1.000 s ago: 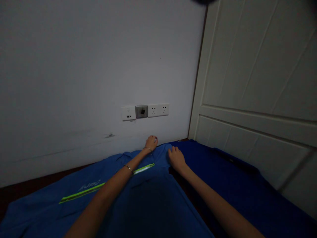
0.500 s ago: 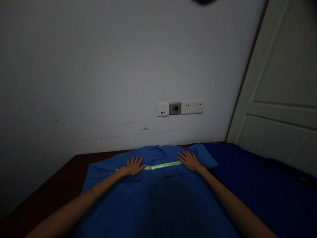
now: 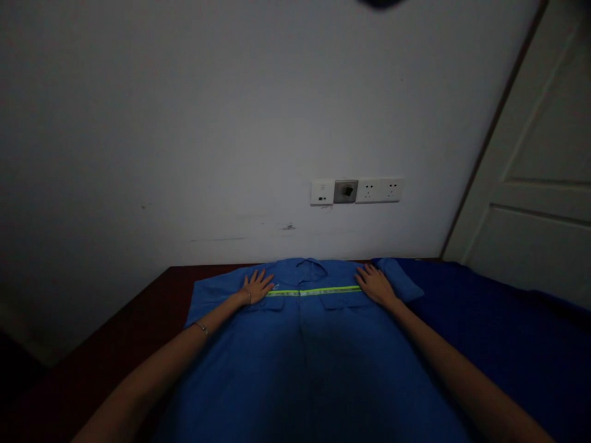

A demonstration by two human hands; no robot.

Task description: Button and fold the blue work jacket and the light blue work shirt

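Note:
A blue work jacket (image 3: 295, 338) lies spread out with its collar (image 3: 310, 269) toward the wall. Across its chest runs a yellow-green and silver reflective strip (image 3: 323, 290), with pocket flaps just below. My left hand (image 3: 257, 288) rests flat on the left chest by the end of the strip, fingers spread. On the other side, my right hand (image 3: 375, 284) lies flat near the right shoulder, beside the sleeve (image 3: 401, 283), its fingers stretched out. The jacket's lower part is in dark shadow.
Beneath the jacket is a dark red tabletop (image 3: 138, 320). Dark blue cloth (image 3: 484, 332) covers the right side. Behind stands a white wall (image 3: 231, 123) with a row of sockets (image 3: 378, 191). A pale panelled door (image 3: 545, 184) is at the right.
The view has shifted, so the wall and jacket appear farther right. My right hand now sits past the strip's right end, nearer the sleeve; both hands stay flat on the jacket.

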